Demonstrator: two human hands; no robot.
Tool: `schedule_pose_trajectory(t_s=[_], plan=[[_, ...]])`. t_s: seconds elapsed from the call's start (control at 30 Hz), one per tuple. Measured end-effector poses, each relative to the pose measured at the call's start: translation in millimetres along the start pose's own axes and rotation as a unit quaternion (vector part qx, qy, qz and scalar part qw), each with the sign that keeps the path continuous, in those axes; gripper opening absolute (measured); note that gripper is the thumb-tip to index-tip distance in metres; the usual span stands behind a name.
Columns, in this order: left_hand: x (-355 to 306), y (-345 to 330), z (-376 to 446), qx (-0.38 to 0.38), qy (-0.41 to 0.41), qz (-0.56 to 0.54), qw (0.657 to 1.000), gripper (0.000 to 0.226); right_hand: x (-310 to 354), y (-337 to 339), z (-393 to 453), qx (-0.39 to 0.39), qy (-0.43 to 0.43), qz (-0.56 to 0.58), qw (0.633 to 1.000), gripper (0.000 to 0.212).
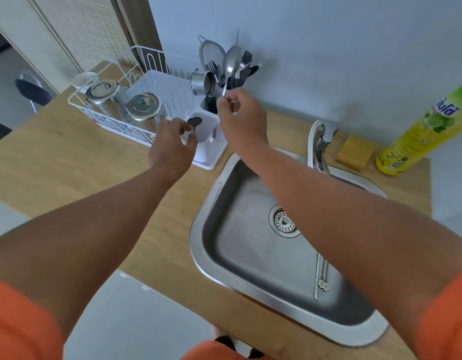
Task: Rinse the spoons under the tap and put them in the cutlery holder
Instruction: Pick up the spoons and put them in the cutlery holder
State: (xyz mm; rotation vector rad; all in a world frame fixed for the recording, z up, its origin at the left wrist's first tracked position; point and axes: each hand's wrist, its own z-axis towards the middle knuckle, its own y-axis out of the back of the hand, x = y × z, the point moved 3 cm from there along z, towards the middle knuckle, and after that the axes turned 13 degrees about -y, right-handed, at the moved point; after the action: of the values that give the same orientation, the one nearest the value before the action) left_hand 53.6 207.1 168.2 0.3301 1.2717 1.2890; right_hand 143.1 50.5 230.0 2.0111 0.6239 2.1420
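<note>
My right hand [240,118] pinches the thin handle of a steel spoon [231,63], bowl up, over the cutlery holder [211,102], which is packed with forks and spoons. My left hand [172,142] holds a small dark spoon [194,122] by its handle, just left of the holder above the white drainer compartment. Two more utensils [321,276] lie in the steel sink [211,203]. The tap [322,141] stands at the sink's back edge; I see no water running.
A white dish rack [100,110] with steel containers [144,106] sits at the back left of the wooden counter [68,165]. A yellow sponge [354,152] and a yellow-green detergent bottle [417,136] stand right of the tap. The wall is close behind.
</note>
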Motion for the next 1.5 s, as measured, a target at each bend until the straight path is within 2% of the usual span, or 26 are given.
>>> schedule_pose_trajectory(t_s=[0.13,0.43,0.73,0.87,1.03,1.1,1.17,1.23,1.33,1.5], plan=[[8,-2,-25,-0.031,0.000,-0.057,0.998,0.021,16,-7,20,-0.021,0.016,-0.056,0.998,0.019],[20,-22,-84,0.121,-0.021,-0.083,0.989,0.012,1,-31,23,0.052,-0.012,-0.183,0.982,0.021],[-1,-41,-91,0.173,-0.051,-0.103,0.978,0.007,-4,-27,14,0.136,-0.049,-0.221,0.964,0.030],[-18,-53,-94,0.189,-0.053,-0.110,0.974,0.007,-16,-12,8,0.126,-0.068,-0.205,0.968,0.032],[-43,-74,-103,0.236,-0.084,-0.096,0.963,0.012,-56,7,-28,0.091,-0.113,-0.115,0.983,0.027],[-53,-86,-111,0.267,-0.091,-0.082,0.956,0.010,-80,11,-49,0.081,-0.129,-0.103,0.983,0.026],[-60,-100,-122,0.310,-0.078,-0.063,0.945,0.017,-105,18,-71,0.081,-0.152,-0.103,0.980,0.024],[-66,-113,-134,0.358,-0.081,-0.042,0.929,0.024,-134,28,-93,0.091,-0.185,-0.102,0.973,0.022],[-72,-130,-152,0.416,-0.098,-0.037,0.903,0.015,-175,49,-120,0.109,-0.242,-0.117,0.957,0.024],[-84,-158,-171,0.469,-0.102,-0.010,0.877,0.015,-233,98,-150,0.123,-0.321,-0.197,0.918,0.023]])
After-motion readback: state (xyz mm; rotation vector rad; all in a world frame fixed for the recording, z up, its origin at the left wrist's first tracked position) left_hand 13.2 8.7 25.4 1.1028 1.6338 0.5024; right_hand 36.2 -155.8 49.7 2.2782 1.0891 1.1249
